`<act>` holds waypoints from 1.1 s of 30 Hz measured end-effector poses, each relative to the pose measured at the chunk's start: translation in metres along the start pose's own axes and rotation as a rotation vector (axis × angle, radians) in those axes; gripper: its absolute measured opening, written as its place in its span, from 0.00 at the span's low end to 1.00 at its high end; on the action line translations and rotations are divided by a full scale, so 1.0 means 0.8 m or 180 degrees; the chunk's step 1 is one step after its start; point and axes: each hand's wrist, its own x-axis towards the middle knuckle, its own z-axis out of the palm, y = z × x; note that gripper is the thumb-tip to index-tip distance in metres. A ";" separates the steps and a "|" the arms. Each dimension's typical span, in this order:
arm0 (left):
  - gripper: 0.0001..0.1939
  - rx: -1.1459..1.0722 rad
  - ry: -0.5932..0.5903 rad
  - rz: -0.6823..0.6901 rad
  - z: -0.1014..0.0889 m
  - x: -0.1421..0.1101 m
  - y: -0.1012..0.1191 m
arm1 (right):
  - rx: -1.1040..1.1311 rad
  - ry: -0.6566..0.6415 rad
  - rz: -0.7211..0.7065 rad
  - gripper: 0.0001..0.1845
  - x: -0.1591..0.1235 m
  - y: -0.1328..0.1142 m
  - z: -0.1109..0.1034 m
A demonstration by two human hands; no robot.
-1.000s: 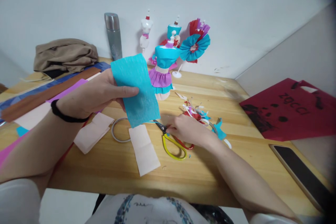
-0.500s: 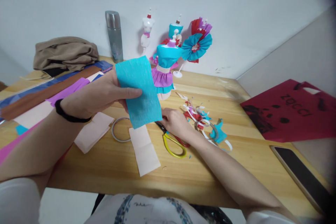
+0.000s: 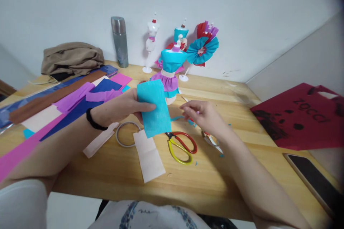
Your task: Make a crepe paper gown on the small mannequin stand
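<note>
A turquoise crepe paper piece (image 3: pixel 154 111) is pinched in my left hand (image 3: pixel 131 103), thumb on top, raised above the table. Beneath its lower edge lie scissors (image 3: pixel 182 147) with one red and one yellow handle, their blades hidden by the paper. To the right, my right hand (image 3: pixel 202 116) hovers over paper scraps (image 3: pixel 191 123), fingers loosely bent and apart, with nothing seen in them. A pale pink paper strip (image 3: pixel 149 157) lies below the turquoise piece, beside a grey tape roll (image 3: pixel 118 139). Behind stands a small mannequin (image 3: pixel 172 61) in a turquoise and purple paper dress.
More mannequins (image 3: pixel 152 39) and a turquoise paper fan flower (image 3: pixel 202 50) stand by the wall. A flask (image 3: pixel 119 43), brown cloth (image 3: pixel 72 57) and coloured paper sheets (image 3: pixel 77 118) lie left. A red bag (image 3: pixel 301 118) and phone (image 3: pixel 309 179) are right.
My right hand has moved right and up, away from the scissors, uncovering the red handle. My left hand has shifted right and down with the turquoise paper.
</note>
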 end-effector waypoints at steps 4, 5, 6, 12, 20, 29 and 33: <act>0.17 -0.0183 -0.0254 -0.0114 0.013 0.007 -0.020 | 0.2134 -0.0379 -0.0123 0.19 -0.011 -0.024 0.023; 0.16 -0.0196 -0.0300 -0.0136 0.017 0.009 -0.025 | 0.2375 -0.0454 -0.0023 0.21 -0.014 -0.029 0.027; 0.15 -0.0190 -0.0355 -0.0153 0.021 0.011 -0.029 | 0.2509 -0.0494 0.0115 0.22 -0.017 -0.033 0.032; 0.11 0.1016 -0.0977 -0.0312 0.007 0.012 -0.019 | 0.2544 -0.0551 0.0569 0.25 -0.019 -0.041 0.048; 0.15 0.3272 -0.1102 0.0224 -0.024 0.022 -0.030 | 0.2005 -0.1563 0.0689 0.16 -0.028 -0.044 0.079; 0.18 0.3642 -0.1121 0.0018 -0.018 0.023 -0.041 | 0.0295 -0.1439 -0.0029 0.19 -0.042 -0.065 0.089; 0.19 0.3709 -0.1197 0.0248 -0.016 0.028 -0.058 | 0.0365 -0.1597 -0.0106 0.22 -0.044 -0.068 0.090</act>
